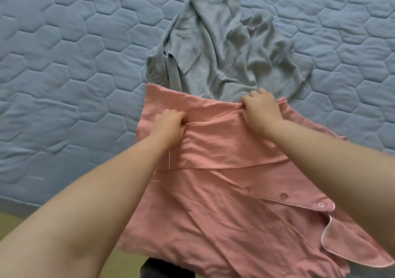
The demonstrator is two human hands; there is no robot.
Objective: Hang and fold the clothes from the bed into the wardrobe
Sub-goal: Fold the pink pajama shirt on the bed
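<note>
Pinched tight in my L hand (168,126) & R hand (261,109) is the far fold of the pink pajama shirt (224,149), w/ its long side running back toward me.
</note>
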